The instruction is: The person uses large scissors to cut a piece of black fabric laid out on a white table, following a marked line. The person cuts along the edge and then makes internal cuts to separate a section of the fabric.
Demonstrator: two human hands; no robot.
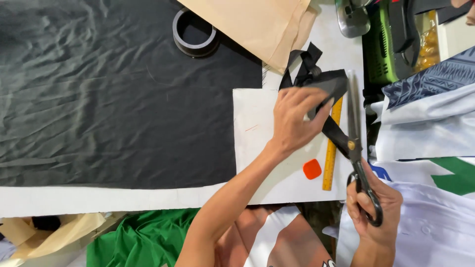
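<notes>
Covering most of the left side: a wide, wrinkled black cloth (114, 94), lying well apart from the cutting. No need to disturb it.

Under everything: a white tabletop (257, 148), bare where the work happens. Use that flat patch as support rather than cutting in the air.

To the right: white printed garments (425, 128), heaped just beside the blades. Mind that none of that cloth slips between them. At the top, a tan sheet (257, 24) folded over the table edge, and at the bottom a green cloth (143, 237), both out of the way.

At the right of the bare patch: long tailor's scissors (353, 123), blades pointing away from the body, handles grasped by the right hand (373, 212) with fingers through the loops. Cannot tell how far apart the blades stand. Probably best to cut with long, steady closures from near the pivot, not short snips at the tips.

Near the top edge: a dark tape ring (194, 34), unused.

Alongside the blades: a yellow ruler (330, 158), lying flat, partly under the work. Handy as a straight guide, so hold the cut line parallel to it.

At the centre of the work: a black strip (324, 81), bunched and looped at its far end, pinched by the left hand (294, 123) just left of the blades. Pull it taut and flat, with the thumb and fingertips clear of the edge.

Below that hand: a small orange chalk (312, 169), resting loose on the table.
</notes>
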